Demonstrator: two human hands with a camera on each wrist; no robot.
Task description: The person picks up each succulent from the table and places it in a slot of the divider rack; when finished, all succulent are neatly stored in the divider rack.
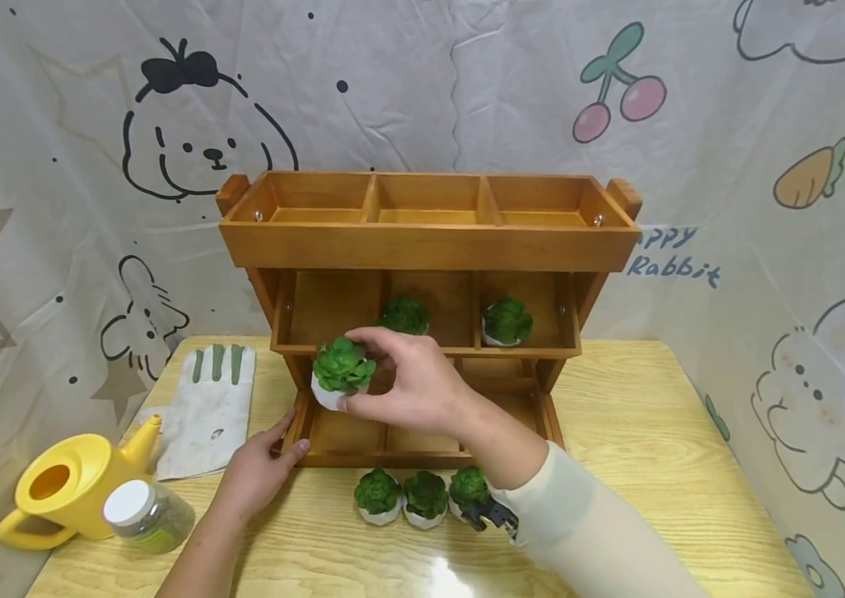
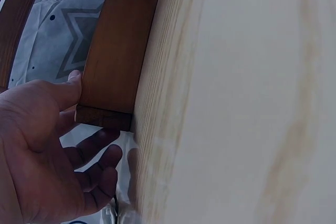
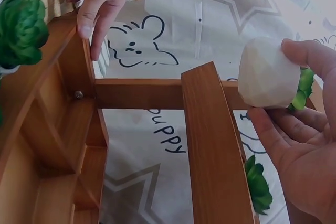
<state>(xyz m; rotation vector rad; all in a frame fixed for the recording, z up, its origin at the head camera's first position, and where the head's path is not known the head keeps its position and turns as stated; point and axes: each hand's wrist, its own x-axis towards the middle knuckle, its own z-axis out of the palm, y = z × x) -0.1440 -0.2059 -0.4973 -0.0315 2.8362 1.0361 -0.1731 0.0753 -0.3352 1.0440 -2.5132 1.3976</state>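
Observation:
In the head view my right hand (image 1: 418, 378) holds a potted succulent (image 1: 343, 365) by its white pot, thumb on one side and fingers on the other. It hangs in front of the left part of a three-tier wooden shelf (image 1: 429, 247). The right wrist view shows the faceted white pot (image 3: 268, 74) tilted between thumb and fingers. My left hand (image 1: 261, 465) grips the front left corner of the bottom tier; the left wrist view has its thumb against the wooden corner (image 2: 118, 72). Two succulents (image 1: 508, 321) (image 1: 405, 316) sit in the middle tier's centre and right compartments.
Three more succulents (image 1: 425, 496) stand in a row on the table (image 1: 616, 482) before the shelf, the rightmost partly behind the right wrist's camera mount. At left are a yellow watering can (image 1: 66, 482), a lidded jar (image 1: 153, 519) and a work glove (image 1: 205, 415).

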